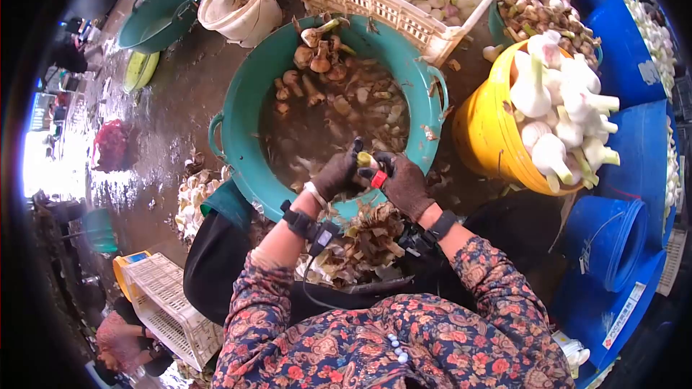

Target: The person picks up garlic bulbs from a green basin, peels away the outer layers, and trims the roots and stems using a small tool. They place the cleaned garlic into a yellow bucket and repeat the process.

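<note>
Both of my hands wear dark brown gloves and meet over the near rim of a green tub (241, 119) of murky water. Between them is a pale garlic bulb (366, 161), its yellowish stem end showing. My left hand (337, 175) has its fingers closed round the left side of the bulb. From the right, my right hand (405, 186) grips it too, with a red band round one finger. Unpeeled brown garlic (319, 57) is heaped at the tub's far side, and loose skins float in the water. Dark straps circle both wrists.
A yellow bucket (481, 126) of white garlic stands right of the tub. Beyond the tub are a cream crate (375, 3) and a white bucket (241, 18). Peeled skins (360, 248) lie below my hands. Blue containers (609, 238) line the right. Another person (122, 342) is at lower left.
</note>
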`<state>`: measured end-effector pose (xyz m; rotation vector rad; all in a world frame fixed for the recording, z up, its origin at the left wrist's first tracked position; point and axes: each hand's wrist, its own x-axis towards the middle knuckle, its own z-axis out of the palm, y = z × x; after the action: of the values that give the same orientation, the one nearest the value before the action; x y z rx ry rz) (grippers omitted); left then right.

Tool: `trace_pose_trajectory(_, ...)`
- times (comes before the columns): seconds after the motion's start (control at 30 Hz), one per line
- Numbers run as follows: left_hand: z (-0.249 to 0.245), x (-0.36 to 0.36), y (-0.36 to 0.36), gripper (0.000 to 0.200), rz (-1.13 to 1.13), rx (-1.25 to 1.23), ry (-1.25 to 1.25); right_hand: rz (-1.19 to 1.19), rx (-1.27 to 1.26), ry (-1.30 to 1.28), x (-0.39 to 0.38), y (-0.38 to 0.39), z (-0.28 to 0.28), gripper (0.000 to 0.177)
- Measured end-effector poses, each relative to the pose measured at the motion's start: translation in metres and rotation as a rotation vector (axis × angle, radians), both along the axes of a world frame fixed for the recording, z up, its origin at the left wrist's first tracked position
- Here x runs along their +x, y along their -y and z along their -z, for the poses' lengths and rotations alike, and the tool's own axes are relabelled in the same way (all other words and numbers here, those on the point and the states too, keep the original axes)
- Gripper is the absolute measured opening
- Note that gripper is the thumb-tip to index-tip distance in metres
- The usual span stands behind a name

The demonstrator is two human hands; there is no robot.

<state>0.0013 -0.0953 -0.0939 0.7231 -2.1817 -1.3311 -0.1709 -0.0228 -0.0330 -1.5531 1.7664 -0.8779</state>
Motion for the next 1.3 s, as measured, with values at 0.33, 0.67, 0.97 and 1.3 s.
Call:
trace_pose_trajectory(0.33,-0.126,-0.015,-0.056,0.05,-0.328,0.167,0.444,-0.111,-0.023,0.19,-0.011,-0.004,-0.027,0.033)
trace_pose_trajectory(0.67,-0.13,-0.003,-0.065,0.042,-0.339,0.605,0.161,-0.167,0.31,0.651,-0.01,-0.012,-0.014,0.033)
trace_pose_trajectory(0.97,-0.114,-0.014,-0.077,0.065,-0.543,-0.065,0.288,0.055,0.725,1.318,-0.012,-0.014,-0.031,0.05)
trace_pose_trajectory(1.3,-0.113,-0.003,-0.073,0.022,-0.428,0.177,0.454,-0.375,0.528,0.432,-0.013,-0.007,-0.015,0.052)
